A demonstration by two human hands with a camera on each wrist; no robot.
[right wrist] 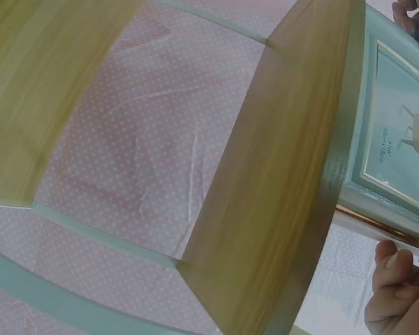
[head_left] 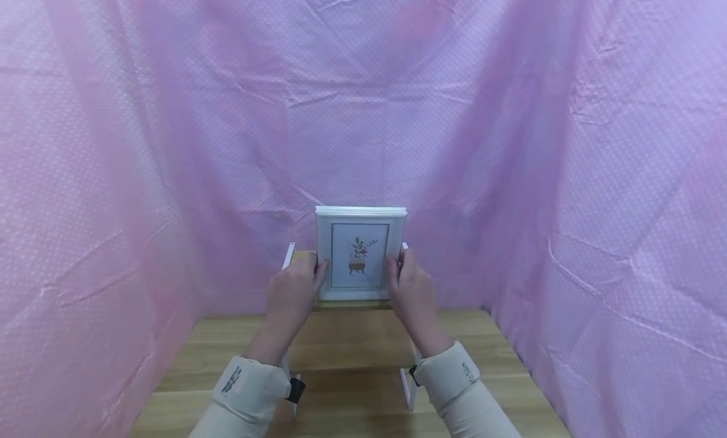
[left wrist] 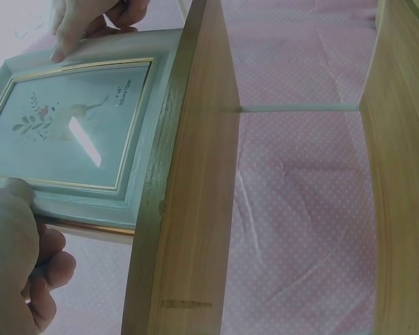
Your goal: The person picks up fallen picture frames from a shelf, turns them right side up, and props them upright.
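Note:
A white picture frame (head_left: 360, 255) stands upright between my two hands, its face toward me with a printed potted plant. My left hand (head_left: 292, 290) grips its left side, thumb on the front border. On the opposite side my right hand (head_left: 413, 293) holds it the same way. In the left wrist view, the frame's lower edge (left wrist: 136, 202) is right at the front edge of a wooden shelf board (left wrist: 192, 167). Curled fingers of the right hand (right wrist: 401, 289) show beside the frame in the right wrist view. The frame's back is hidden.
The shelf is a small rack with white metal legs (head_left: 409, 387) and a lower wooden board (head_left: 352, 340). It stands on a wood-grain table (head_left: 210, 362). Pink dotted cloth (head_left: 363, 129) hangs behind and along both sides.

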